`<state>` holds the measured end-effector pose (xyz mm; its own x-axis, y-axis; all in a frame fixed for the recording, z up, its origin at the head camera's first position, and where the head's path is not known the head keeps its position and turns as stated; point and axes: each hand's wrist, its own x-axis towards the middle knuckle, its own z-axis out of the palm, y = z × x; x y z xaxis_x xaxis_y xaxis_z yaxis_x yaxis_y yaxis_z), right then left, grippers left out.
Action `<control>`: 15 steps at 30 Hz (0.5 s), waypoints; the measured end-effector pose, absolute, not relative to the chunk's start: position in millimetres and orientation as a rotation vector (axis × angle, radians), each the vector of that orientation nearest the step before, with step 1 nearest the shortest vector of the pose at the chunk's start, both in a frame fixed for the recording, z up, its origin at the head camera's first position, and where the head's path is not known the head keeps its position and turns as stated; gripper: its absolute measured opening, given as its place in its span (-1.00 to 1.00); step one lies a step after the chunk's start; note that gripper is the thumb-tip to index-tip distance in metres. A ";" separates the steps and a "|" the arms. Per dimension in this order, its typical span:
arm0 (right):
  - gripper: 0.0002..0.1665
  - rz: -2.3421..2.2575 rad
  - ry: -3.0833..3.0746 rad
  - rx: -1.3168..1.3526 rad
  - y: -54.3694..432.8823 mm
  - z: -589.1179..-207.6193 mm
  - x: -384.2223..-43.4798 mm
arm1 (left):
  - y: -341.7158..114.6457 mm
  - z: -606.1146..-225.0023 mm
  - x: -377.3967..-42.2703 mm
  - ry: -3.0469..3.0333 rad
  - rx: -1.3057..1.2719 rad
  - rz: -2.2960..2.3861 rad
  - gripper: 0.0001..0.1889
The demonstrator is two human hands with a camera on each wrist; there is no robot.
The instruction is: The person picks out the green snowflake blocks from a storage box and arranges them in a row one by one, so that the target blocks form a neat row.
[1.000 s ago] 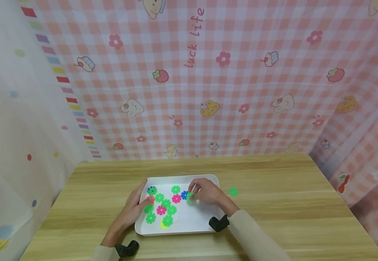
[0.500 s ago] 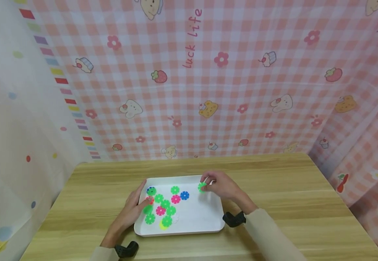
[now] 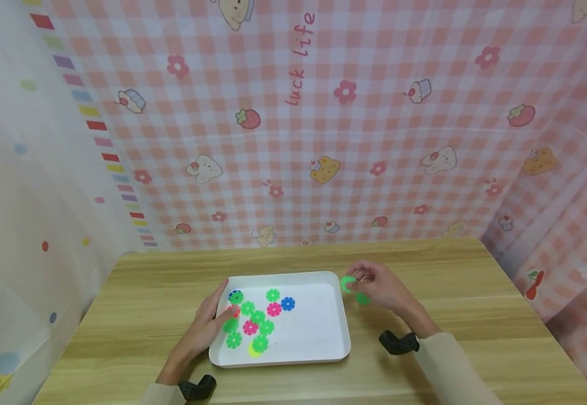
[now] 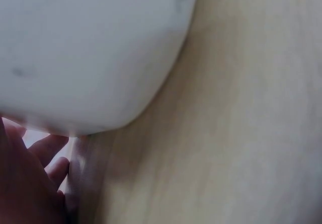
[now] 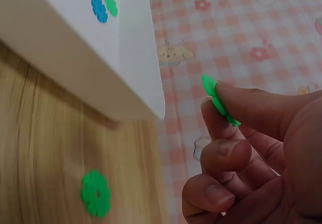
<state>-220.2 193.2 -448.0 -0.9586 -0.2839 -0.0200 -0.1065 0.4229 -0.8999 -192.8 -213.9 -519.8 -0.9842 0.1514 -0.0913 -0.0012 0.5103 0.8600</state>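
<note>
My right hand [image 3: 381,288] pinches a green notched plastic disc [image 5: 216,99] between thumb and index finger, in the air just off the tray's right side. A second green disc [image 5: 96,194] lies on the table below that hand, partly covered by it in the head view. At the left, my left hand [image 3: 207,322] grips the side of the white tray [image 3: 318,332], thumb over the rim and fingers along the outside. Under the thumb shows a red disc [image 3: 233,311]. Several green discs [image 3: 247,307], pink discs [image 3: 274,309] and a blue disc [image 3: 287,304] lie in the tray.
The wooden table [image 3: 455,315] extends to both sides of the tray. Behind it hangs a pink checked cloth [image 3: 354,185]. Near the tray's front, a yellow disc [image 3: 254,350] sits partly under a green one. Black wrist devices [image 3: 399,342] are on both wrists.
My right hand has carried the green disc from inside the tray rightward past its right rim, over the disc on the table. The left hand and the tray have stayed in place.
</note>
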 end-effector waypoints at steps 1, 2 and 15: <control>-0.74 -1.576 2.503 -0.322 197.3 -449.2 -219.8 | -214.0 -520.0 -192.5 2.594 0.133 1.479 -0.22; -0.73 -1.587 2.508 -0.306 201.1 -450.3 -219.4 | -214.1 -520.1 -192.2 2.598 0.139 1.478 -0.22; -0.72 -1.515 2.606 -0.106 242.4 -478.7 -215.0 | -214.6 -520.8 -193.2 2.592 0.134 1.471 -0.21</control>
